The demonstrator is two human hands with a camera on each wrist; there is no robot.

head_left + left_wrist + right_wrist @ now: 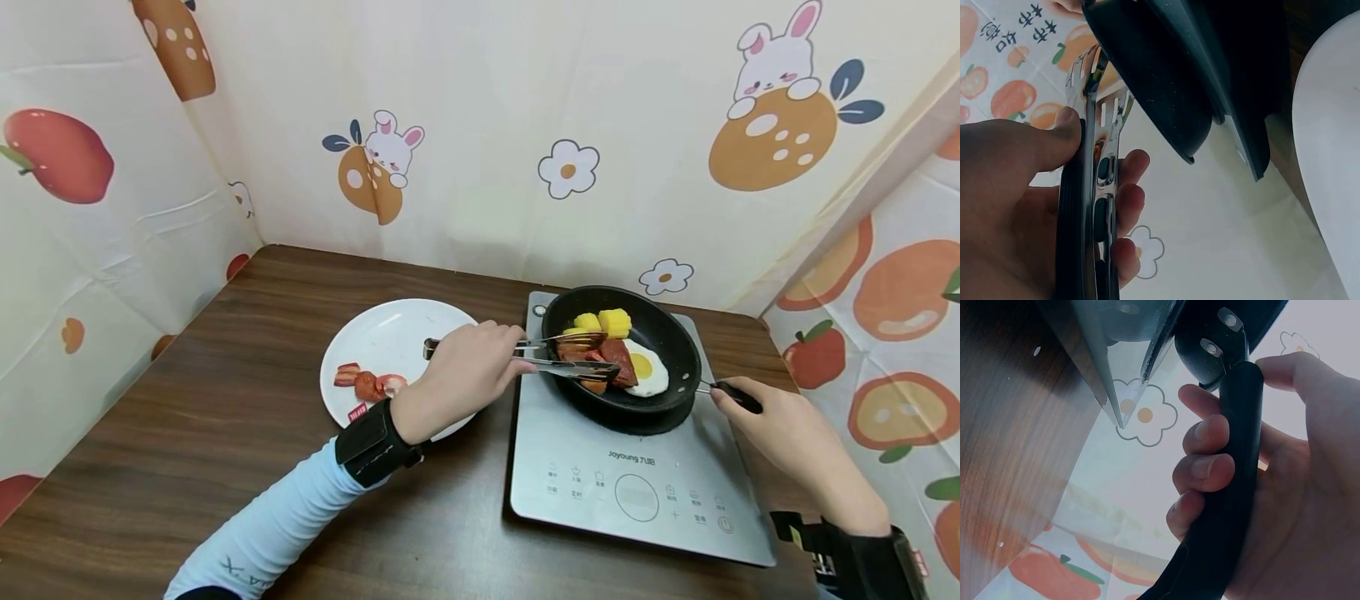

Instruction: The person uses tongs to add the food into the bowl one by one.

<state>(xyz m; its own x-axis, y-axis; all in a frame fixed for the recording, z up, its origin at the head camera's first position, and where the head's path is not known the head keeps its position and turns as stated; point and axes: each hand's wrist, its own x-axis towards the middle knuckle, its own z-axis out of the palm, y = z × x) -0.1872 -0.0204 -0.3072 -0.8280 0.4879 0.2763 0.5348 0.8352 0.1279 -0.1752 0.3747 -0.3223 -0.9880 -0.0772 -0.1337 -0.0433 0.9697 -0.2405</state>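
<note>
My left hand point(467, 368) grips metal tongs point(1105, 212) with dark handle inlays. The slotted tips reach over the left side of a black frying pan point(671, 333), among reddish-brown meat pieces point(619, 360). A fried egg point(652, 382) and yellow corn chunks point(615, 322) also lie in the pan. My right hand point(783, 427) holds the pan's black handle point(1241, 431), fingers curled round it. The pan is over a silver induction cooktop point(570, 458); whether its base touches, I cannot tell. Whether the tongs pinch any food is unclear.
Behind my left hand, a white plate point(405, 321) carries a few reddish food pieces point(366, 385). Both stand on the dark wooden table point(262, 358). A patterned curtain point(480, 167) closes off the back and sides, close behind the cooktop.
</note>
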